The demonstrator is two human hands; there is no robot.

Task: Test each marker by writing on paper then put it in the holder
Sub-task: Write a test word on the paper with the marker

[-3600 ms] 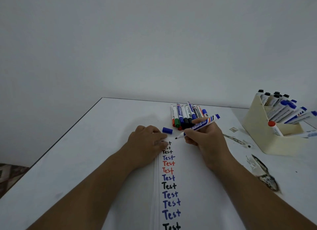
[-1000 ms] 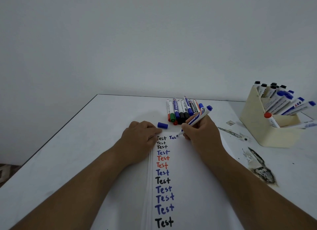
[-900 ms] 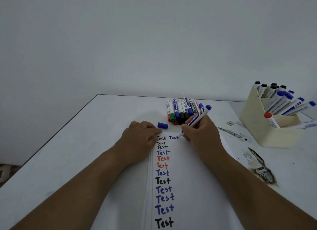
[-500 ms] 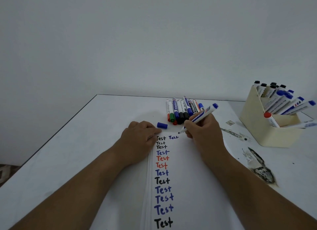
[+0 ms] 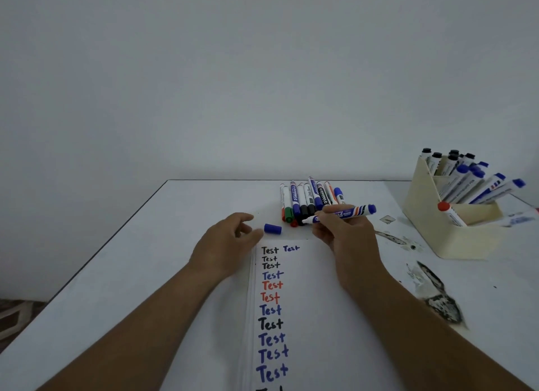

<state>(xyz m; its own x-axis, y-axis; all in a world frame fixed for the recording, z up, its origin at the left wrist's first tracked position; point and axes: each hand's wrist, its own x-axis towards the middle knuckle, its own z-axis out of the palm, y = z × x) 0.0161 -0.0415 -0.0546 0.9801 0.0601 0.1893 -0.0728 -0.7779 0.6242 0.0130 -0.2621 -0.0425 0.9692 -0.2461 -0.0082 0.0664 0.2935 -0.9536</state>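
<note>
1. Gripping the uncapped blue marker (image 5: 341,213) by its middle, the right hand (image 5: 342,234) kept it nearly level above the top edge of the paper (image 5: 315,288), tip pointing toward the left hand and blue tail toward the holder (image 5: 437,227).
2. The left hand (image 5: 230,239) was loosened and grasping nothing, its fingertips just beside the loose blue cap (image 5: 272,229), which lay on the counter (image 5: 175,245) between the two hands.
3. A small blue "Test" (image 5: 291,248) sat at the head of the paper, just short of the right hand; the writing check on this marker looked done, and capping seemed the step in hand.
4. The pile of untested markers (image 5: 309,199) lay just beyond the right hand; the holder, already stocked with markers, stood well off to that hand's outer side.
5. The marker appeared light, stiff and smooth-barrelled, so a mid-barrel pinch, clear of the wet tip, seemed right. The cap was small and round, likely to roll if nudged; a pinch across its sides should secure it before pressing it on.
6. Only the head view was given.
</note>
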